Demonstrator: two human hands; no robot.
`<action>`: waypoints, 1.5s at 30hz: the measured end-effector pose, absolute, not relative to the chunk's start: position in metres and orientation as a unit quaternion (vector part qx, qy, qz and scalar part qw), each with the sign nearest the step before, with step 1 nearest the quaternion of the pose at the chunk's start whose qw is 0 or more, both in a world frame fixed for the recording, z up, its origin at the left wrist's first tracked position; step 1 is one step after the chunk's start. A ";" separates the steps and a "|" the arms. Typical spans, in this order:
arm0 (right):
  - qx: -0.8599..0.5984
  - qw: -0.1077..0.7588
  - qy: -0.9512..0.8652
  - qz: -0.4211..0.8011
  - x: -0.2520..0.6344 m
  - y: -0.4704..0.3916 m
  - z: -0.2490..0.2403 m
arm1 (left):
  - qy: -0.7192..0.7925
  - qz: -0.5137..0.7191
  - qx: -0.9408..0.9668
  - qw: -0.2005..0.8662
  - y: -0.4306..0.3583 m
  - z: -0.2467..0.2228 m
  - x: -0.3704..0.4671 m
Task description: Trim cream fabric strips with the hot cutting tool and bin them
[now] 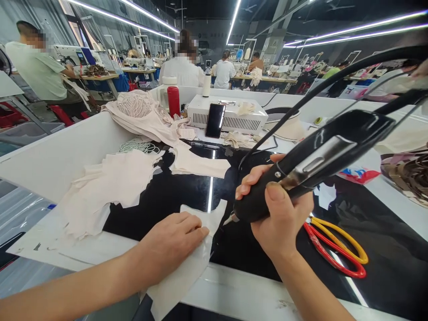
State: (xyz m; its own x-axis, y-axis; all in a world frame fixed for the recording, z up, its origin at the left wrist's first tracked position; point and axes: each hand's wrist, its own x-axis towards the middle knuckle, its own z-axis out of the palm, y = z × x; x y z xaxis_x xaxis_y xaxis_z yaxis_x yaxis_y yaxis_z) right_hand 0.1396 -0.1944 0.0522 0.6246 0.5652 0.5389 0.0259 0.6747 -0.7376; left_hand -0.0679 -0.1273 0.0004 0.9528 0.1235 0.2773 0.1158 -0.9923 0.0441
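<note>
My left hand (pixel 174 247) presses a cream fabric piece (pixel 187 278) against the work surface, its fingers together and bent over it. Part of this fabric hangs over the table's front edge. In my right hand (pixel 282 214) is a black corded power hand tool (pixel 314 156) with a metal lever along its side. Its small metal tip (pixel 230 218) points down, close beside the fabric's right edge. Another cream fabric piece (pixel 200 164) lies farther back on the shiny black board (pixel 160 196). To the left is a loose pile of cream fabric pieces (pixel 110 183).
Red-handled and yellow-handled scissors (pixel 337 247) lie right of my right hand. A phone (pixel 215 120) leans on a white vented box (pixel 230 111) at the back. A red bottle (pixel 173 100) and bras (pixel 137 111) are beside it. The tool's cable (pixel 310 91) arcs overhead. People sit beyond.
</note>
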 end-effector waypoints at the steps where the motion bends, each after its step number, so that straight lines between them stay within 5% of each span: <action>1: -0.371 0.824 -0.398 0.161 0.140 -0.195 0.053 | 0.058 0.140 0.988 0.027 -0.125 0.001 -0.068; 16: -0.349 0.815 -0.417 0.197 0.135 -0.208 0.054 | -0.052 0.149 0.981 0.117 -0.081 0.015 -0.073; 45: -0.392 0.821 -0.385 0.155 0.137 -0.213 0.059 | -0.034 0.211 0.976 0.043 -0.067 -0.020 -0.035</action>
State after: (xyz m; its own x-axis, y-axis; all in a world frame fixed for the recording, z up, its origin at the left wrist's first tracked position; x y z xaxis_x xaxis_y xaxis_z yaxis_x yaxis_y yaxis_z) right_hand 0.1367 -0.2130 0.0589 0.6550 0.5564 0.5113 0.0481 0.6446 -0.7630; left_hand -0.0350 -0.0669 -0.0201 0.9088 -0.0480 0.4144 -0.0840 -0.9941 0.0692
